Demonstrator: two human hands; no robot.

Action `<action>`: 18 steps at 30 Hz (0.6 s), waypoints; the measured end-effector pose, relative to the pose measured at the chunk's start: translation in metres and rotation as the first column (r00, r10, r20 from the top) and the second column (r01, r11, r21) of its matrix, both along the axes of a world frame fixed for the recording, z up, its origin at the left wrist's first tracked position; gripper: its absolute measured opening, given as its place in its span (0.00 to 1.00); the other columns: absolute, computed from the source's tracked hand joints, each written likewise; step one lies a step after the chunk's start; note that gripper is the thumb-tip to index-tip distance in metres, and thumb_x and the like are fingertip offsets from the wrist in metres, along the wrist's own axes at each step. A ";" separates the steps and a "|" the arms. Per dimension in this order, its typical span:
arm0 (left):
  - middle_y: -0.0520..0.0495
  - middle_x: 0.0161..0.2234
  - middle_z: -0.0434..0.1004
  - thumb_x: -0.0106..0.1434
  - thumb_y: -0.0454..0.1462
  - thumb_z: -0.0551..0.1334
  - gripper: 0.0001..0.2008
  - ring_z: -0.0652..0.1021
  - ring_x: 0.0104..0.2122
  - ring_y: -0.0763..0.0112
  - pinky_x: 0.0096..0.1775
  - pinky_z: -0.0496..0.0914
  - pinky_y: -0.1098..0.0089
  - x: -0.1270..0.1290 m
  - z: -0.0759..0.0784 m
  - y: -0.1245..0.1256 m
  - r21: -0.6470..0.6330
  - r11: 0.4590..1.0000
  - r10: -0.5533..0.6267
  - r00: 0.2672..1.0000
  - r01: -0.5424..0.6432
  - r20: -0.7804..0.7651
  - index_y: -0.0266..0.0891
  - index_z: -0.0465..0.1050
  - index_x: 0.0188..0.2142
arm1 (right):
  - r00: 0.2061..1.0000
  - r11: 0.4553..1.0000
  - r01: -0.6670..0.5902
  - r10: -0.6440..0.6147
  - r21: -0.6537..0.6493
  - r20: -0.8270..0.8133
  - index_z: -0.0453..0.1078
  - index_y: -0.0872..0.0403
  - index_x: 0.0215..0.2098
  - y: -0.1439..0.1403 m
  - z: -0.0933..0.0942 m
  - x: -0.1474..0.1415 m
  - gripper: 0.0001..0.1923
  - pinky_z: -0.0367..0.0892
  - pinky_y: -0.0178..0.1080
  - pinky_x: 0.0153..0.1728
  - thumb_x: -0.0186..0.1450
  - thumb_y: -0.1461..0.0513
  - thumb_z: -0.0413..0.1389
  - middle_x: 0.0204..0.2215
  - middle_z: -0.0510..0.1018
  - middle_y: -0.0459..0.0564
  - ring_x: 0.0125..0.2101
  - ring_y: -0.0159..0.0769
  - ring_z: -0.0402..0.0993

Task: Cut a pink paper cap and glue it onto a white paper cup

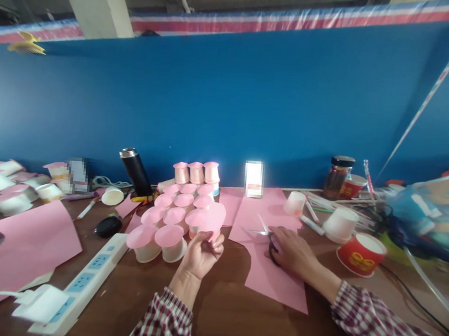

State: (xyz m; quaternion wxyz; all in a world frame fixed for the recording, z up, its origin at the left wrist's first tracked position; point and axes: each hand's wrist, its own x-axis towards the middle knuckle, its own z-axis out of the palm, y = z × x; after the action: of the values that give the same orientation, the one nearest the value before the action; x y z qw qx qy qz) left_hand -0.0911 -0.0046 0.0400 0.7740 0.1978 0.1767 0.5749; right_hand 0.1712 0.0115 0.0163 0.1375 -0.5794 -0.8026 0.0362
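Note:
My left hand point(201, 254) pinches a round piece of pink paper point(213, 215) by its lower edge, in front of the cluster of paper cups. My right hand point(293, 250) is closed on the black handle of a pair of scissors point(274, 253), with the blades spread apart over a pink sheet point(277, 288). A curved cut runs into the left edge of that sheet. Several small cups point(174, 252) topped with pink paper discs stand grouped beside my left hand, and a few more point(196, 173) stand higher behind them.
A white power strip point(95, 277) with a plug lies left, near a black mouse point(108, 226) and a large pink sheet point(40, 241) with a round hole. A black flask point(135, 174) stands behind. To the right are a red cup point(361, 255), white cups point(340, 225) and a lidded jar point(339, 178).

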 end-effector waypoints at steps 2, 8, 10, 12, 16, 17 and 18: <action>0.56 0.19 0.54 0.48 0.30 0.64 0.13 0.59 0.21 0.81 0.21 0.57 0.80 0.002 0.000 0.003 -0.024 0.998 0.050 0.998 -0.051 -0.026 0.35 0.58 0.18 | 1.000 1.000 0.001 -0.001 0.001 0.007 0.60 0.54 0.57 -0.004 0.002 0.009 0.26 0.60 0.42 0.43 0.60 0.57 0.52 0.49 0.71 0.57 0.47 0.47 0.67; 0.55 0.20 0.59 0.47 0.33 0.66 0.11 0.61 0.21 0.81 0.21 0.59 0.80 0.011 -0.005 0.004 -0.065 0.987 0.132 0.977 -0.145 -0.167 0.35 0.63 0.20 | 0.998 0.999 0.047 -0.047 0.000 0.035 0.60 0.55 0.56 -0.006 0.003 0.036 0.25 0.61 0.42 0.42 0.61 0.57 0.51 0.48 0.71 0.57 0.47 0.47 0.67; 0.55 0.20 0.60 0.46 0.33 0.66 0.09 0.62 0.22 0.81 0.21 0.58 0.79 0.013 -0.007 0.003 -0.074 0.985 0.137 0.968 -0.155 -0.211 0.34 0.65 0.21 | 0.996 0.997 0.081 -0.081 -0.006 0.045 0.60 0.55 0.56 -0.004 0.002 0.040 0.26 0.61 0.41 0.41 0.61 0.57 0.50 0.49 0.71 0.58 0.47 0.47 0.67; 0.55 0.20 0.60 0.47 0.33 0.66 0.09 0.63 0.22 0.81 0.21 0.59 0.79 0.015 -0.009 0.002 -0.071 0.986 0.129 0.964 -0.150 -0.234 0.34 0.65 0.21 | 0.992 0.993 0.116 -0.115 -0.011 0.058 0.60 0.55 0.56 -0.002 0.003 0.042 0.25 0.61 0.41 0.39 0.61 0.57 0.50 0.48 0.71 0.58 0.46 0.47 0.68; 0.55 0.20 0.60 0.47 0.32 0.66 0.10 0.62 0.21 0.81 0.21 0.58 0.79 0.017 -0.010 0.002 -0.048 0.989 0.119 0.958 -0.136 -0.261 0.34 0.64 0.20 | 0.976 0.981 0.195 -0.194 0.002 0.093 0.63 0.55 0.51 0.003 0.006 0.040 0.19 0.59 0.39 0.33 0.63 0.58 0.48 0.43 0.74 0.58 0.41 0.46 0.71; 0.55 0.20 0.60 0.47 0.32 0.66 0.10 0.62 0.21 0.81 0.21 0.58 0.79 0.017 -0.010 0.002 -0.043 0.990 0.120 0.957 -0.136 -0.265 0.34 0.64 0.20 | 0.971 0.976 0.215 -0.215 0.012 0.102 0.63 0.54 0.50 0.004 0.007 0.039 0.18 0.59 0.39 0.32 0.63 0.57 0.48 0.42 0.74 0.57 0.39 0.46 0.71; 0.55 0.20 0.60 0.48 0.32 0.66 0.10 0.62 0.21 0.81 0.21 0.58 0.79 0.018 -0.010 0.003 -0.038 0.990 0.120 0.956 -0.135 -0.267 0.34 0.64 0.20 | 0.966 0.972 0.233 -0.234 0.024 0.110 0.64 0.54 0.49 0.005 0.007 0.039 0.17 0.58 0.39 0.31 0.64 0.57 0.47 0.41 0.74 0.57 0.39 0.46 0.71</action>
State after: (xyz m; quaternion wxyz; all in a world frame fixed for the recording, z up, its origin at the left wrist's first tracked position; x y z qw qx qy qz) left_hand -0.0734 -0.0021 0.0296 0.7101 0.2392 0.3066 0.5869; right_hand 0.2104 0.0165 0.0233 0.0987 -0.6702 -0.7354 -0.0170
